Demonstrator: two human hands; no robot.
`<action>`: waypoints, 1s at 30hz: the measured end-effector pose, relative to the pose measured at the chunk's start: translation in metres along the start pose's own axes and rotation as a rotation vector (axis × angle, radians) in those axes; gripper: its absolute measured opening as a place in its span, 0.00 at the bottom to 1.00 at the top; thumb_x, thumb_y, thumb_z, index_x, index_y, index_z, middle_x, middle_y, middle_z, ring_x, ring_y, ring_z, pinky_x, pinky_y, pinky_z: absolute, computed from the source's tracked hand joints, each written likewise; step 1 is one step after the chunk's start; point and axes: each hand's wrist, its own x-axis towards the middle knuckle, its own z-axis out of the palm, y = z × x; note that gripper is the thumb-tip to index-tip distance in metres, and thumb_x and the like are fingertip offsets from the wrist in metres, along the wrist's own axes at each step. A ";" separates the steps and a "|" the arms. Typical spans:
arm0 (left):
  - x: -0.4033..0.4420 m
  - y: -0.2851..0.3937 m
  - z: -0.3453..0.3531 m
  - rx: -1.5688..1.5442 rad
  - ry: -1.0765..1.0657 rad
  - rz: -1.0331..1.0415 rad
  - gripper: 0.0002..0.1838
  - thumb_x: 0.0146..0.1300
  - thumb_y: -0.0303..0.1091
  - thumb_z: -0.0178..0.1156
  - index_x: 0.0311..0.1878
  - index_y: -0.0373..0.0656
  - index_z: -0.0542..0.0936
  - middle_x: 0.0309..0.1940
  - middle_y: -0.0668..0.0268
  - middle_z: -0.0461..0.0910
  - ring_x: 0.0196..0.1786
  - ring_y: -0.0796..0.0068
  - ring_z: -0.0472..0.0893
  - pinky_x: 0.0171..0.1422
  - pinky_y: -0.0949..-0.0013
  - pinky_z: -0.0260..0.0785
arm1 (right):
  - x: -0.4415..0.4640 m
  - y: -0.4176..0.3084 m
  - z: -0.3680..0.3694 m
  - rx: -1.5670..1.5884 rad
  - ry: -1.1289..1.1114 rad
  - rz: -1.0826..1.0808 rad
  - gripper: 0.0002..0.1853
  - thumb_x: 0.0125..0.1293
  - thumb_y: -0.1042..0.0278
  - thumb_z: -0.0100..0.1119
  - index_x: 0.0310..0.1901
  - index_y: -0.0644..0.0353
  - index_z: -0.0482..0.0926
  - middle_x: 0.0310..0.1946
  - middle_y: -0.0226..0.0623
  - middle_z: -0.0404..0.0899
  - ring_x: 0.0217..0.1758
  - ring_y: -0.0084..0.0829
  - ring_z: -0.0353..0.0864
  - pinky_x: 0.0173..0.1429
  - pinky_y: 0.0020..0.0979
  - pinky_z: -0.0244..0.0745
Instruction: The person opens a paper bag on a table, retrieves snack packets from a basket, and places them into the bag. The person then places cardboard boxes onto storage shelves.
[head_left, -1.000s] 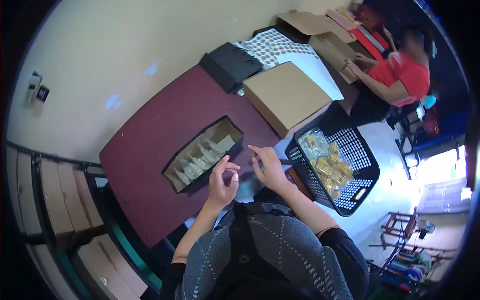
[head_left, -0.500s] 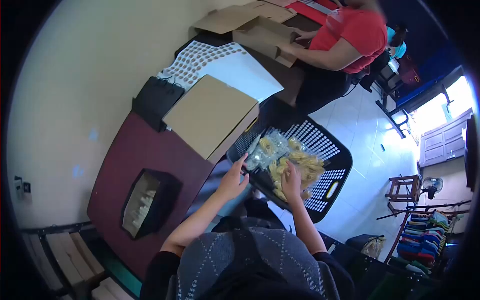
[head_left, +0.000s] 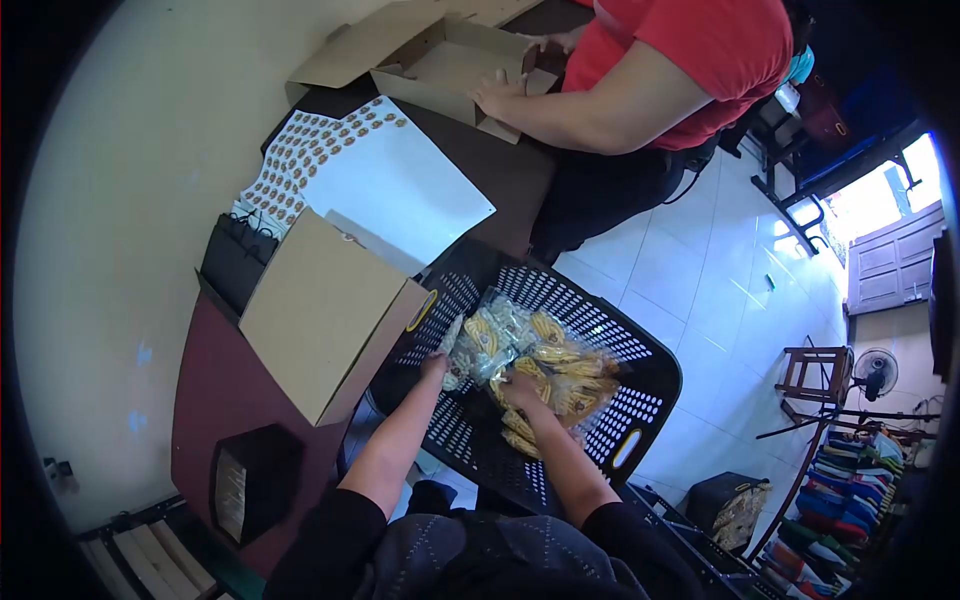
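Head view: your hands had moved from beside the black bag (head_left: pixel 268 470) a second earlier, over the black basket (head_left: pixel 645 405), and down into it. So work had shifted to the packets; the bag sat apart on the maroon table (head_left: pixel 205 400), unattended. Your left hand (head_left: pixel 434 368) was at the clear packets (head_left: pixel 508 325) on the basket's left side, fingers curled against one; couldn't tell if it was gripped. Your right hand (head_left: pixel 520 390) was in among the yellow packets (head_left: pixel 585 368), fingertips hidden, grip state unclear.

Materials: packets were glossy, crinkled film, pale or yellow contents showing through, heaped loosely. Basket was rigid plastic, perforated walls, rounded corners. Cardboard box (head_left: pixel 320 310) beside it was matte, flat-topped, square-edged. White sheet (head_left: pixel 410 190) behind it lay thin and smooth, printed with small brown marks in rows.
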 end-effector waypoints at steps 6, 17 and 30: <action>0.062 -0.054 -0.009 0.160 -0.197 0.094 0.15 0.54 0.38 0.64 0.40 0.36 0.82 0.33 0.60 0.82 0.36 0.72 0.81 0.40 0.68 0.73 | 0.032 -0.018 0.040 0.031 -0.135 -0.011 0.15 0.55 0.58 0.57 0.42 0.56 0.83 0.39 0.48 0.83 0.46 0.47 0.81 0.52 0.41 0.74; 0.014 -0.034 0.008 0.386 -0.262 -0.085 0.43 0.48 0.29 0.67 0.68 0.54 0.57 0.47 0.61 0.76 0.38 0.67 0.80 0.34 0.64 0.74 | 0.058 0.033 0.153 0.711 -0.298 0.107 0.19 0.63 0.66 0.57 0.53 0.66 0.73 0.45 0.44 0.81 0.46 0.35 0.80 0.52 0.34 0.72; -0.148 0.083 0.025 -0.177 -0.707 -0.237 0.19 0.63 0.40 0.58 0.58 0.55 0.70 0.51 0.71 0.72 0.49 0.76 0.72 0.51 0.66 0.68 | -0.037 -0.067 -0.042 0.312 0.792 -0.220 0.16 0.75 0.64 0.41 0.49 0.69 0.71 0.42 0.45 0.78 0.47 0.33 0.77 0.53 0.32 0.69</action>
